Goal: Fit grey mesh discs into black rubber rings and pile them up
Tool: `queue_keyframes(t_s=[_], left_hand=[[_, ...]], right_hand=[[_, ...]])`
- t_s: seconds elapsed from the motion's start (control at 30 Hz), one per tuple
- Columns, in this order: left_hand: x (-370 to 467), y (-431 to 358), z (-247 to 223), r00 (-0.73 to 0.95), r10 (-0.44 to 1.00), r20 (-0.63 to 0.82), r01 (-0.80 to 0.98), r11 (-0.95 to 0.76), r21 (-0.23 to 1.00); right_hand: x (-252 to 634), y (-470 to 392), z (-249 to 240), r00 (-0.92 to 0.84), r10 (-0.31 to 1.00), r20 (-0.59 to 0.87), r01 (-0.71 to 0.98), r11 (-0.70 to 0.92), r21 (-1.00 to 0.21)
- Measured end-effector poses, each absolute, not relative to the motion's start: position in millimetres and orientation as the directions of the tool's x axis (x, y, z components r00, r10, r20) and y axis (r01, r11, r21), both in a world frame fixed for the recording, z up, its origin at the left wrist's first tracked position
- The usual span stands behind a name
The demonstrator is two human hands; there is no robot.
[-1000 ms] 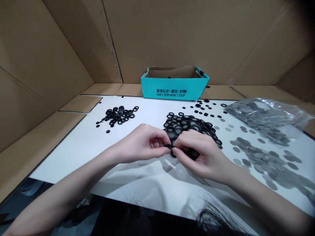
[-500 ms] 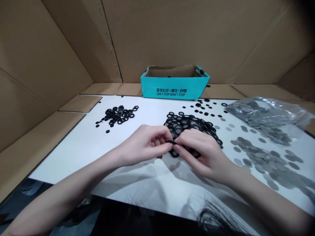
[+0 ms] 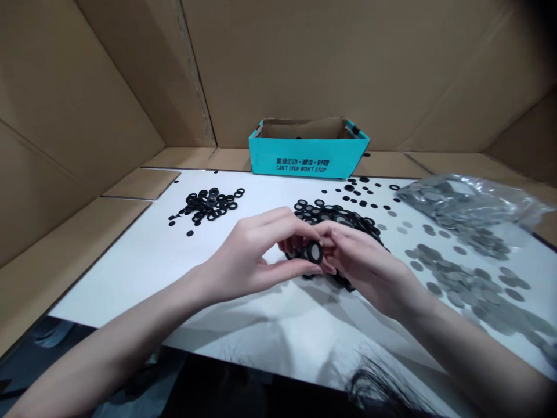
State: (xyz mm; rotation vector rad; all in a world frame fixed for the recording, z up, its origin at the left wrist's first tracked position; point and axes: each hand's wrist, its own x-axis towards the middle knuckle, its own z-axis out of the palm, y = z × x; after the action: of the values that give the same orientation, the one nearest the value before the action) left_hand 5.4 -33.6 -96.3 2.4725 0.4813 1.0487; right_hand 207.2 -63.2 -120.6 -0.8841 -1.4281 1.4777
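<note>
With a round black ring filled by a grey disc (image 3: 315, 252) clamped in the fingers of the left hand (image 3: 255, 249) and the right hand (image 3: 369, 261) beside it, its grip unclear, many disc-filled black rings (image 3: 337, 214) lie heaped, apparently finished, while open black rings (image 3: 212, 201) and loose grey discs (image 3: 481, 287) remain on the white desk (image 3: 130, 273) within brown cardboard walls (image 3: 339, 64).

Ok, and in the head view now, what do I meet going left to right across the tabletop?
Scattered heap of black rings → left hand → black ring with a pale disc at its fingertips → right hand → clear plastic bag.
</note>
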Motion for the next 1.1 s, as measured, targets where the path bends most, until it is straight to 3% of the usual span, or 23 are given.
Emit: queue_keyframes(t_s=[0.3, 0.47, 0.6, 0.83, 1.1], left_hand=[[5, -32, -97, 0.679, 0.443, 0.586, 0.143, -0.862, 0.486], [5, -36, -97, 0.675, 0.520, 0.524, 0.178, -0.804, 0.568], [8, -40, -98, 0.652, 0.642, 0.405, 0.229, -0.675, 0.701], [14, -40, -104, 0.589, 0.740, 0.325, 0.277, -0.562, 0.780], [15, -40, -104, 0.584, 0.758, 0.292, 0.282, -0.526, 0.803]], right_hand=[[206, -64, -120, -0.311, 0.950, -0.002, -0.175, -0.059, -0.983], [205, -66, -123, -0.181, 0.955, 0.236, -0.015, 0.237, -0.971], [202, -71, -125, -0.091, 0.882, 0.463, 0.237, 0.471, -0.850], [202, -74, -130, -0.113, 0.799, 0.590, 0.421, 0.577, -0.701], [200, -78, -129, -0.181, 0.720, 0.669, 0.504, 0.653, -0.566]])
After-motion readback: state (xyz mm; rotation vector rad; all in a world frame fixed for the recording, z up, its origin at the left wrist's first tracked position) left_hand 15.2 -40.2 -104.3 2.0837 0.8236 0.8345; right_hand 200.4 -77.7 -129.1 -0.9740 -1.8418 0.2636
